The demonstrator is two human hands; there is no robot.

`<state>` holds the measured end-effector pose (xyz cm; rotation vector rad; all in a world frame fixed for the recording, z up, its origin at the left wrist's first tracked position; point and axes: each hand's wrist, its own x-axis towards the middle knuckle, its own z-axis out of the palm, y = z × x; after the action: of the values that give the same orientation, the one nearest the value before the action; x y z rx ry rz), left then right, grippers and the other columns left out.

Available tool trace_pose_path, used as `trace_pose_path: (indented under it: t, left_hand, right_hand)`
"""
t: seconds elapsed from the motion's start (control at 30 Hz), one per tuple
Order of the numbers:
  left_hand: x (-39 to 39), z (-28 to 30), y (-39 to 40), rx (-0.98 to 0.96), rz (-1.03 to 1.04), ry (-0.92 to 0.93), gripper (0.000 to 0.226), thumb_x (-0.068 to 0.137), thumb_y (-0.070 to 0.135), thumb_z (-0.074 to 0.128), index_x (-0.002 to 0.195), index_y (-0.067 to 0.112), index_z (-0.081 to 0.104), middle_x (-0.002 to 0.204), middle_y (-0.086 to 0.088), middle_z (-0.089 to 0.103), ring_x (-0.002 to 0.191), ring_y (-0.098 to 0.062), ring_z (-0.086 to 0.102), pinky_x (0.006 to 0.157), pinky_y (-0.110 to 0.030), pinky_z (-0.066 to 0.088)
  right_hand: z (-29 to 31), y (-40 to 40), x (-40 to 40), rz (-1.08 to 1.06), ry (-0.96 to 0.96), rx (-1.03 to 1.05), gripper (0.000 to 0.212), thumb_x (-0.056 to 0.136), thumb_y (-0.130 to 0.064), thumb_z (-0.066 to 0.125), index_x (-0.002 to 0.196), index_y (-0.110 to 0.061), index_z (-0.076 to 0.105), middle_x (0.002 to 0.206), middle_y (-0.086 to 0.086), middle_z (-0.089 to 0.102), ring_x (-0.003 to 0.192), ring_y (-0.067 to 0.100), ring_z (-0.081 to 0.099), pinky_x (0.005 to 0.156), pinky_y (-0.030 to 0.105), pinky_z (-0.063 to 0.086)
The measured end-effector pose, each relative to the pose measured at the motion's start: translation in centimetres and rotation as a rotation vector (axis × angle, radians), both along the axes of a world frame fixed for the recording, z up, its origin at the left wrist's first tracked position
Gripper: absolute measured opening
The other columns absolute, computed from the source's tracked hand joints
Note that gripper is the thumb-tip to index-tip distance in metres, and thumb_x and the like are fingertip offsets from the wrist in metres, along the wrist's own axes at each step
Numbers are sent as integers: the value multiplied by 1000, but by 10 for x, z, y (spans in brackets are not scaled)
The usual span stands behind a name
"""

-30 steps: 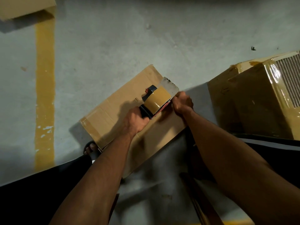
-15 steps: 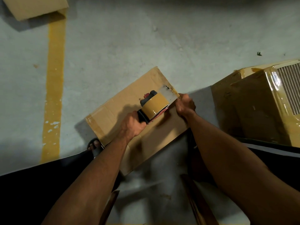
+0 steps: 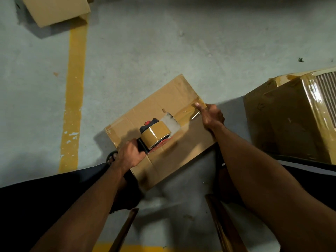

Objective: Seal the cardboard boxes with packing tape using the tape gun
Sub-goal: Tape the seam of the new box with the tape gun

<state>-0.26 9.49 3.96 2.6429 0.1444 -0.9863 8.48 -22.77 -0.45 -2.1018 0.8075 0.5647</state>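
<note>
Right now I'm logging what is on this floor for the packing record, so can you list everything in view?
cardboard box: one, brown, centre of the floor, being taped
tape gun: one, black and red with a brown tape roll, on the box top
tape strip: one, glossy brown, from the gun to the box's right edge
wrapped box: one, brown under shiny tape, right edge
cardboard piece: one, tan, top left
floor line: one, yellow, left
concrete floor: grey
sandalled foot: one, by the box's left corner
left hand: grips the gun's handle
right hand: thumb presses the tape end down
</note>
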Motion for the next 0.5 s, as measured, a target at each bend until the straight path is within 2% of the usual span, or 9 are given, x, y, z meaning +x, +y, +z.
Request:
trace_pose_path:
  t: [0.07,0.17,0.4,0.5]
  left_hand:
    - [-4,0,10,33,1,27,18,80,28,65,88,15,55,82,-6,65,66,-20,62,62,-35,56]
    - [-8,-3,21,50,14,55,19,81,30,66,89,14,59,82,-5,65,68,-20,64,65,-36,58]
    - [-13,-2,27,30,43,87,12,82,27,64,79,18,57,76,-2,63,64,-16,62,58,-34,55]
    - [-16,-3,31,46,47,91,13,82,28,65,83,16,60,78,-3,64,66,-18,64,63,-39,60]
  right_hand:
    - [-1,-1,-1,2,-5,-1,67,90,-77,54,125,-23,72,123,14,70,115,38,63,86,33,42]
    - [-3,-1,0,2,-4,-6,70,88,-80,53,125,-24,71,123,15,70,115,39,63,88,35,44]
    - [-9,-1,-1,10,2,-14,67,90,-77,53,124,-22,71,120,13,70,113,37,63,85,32,40]
    - [-11,0,0,10,26,-43,73,87,-81,52,126,-22,69,124,14,69,115,38,62,88,35,43]
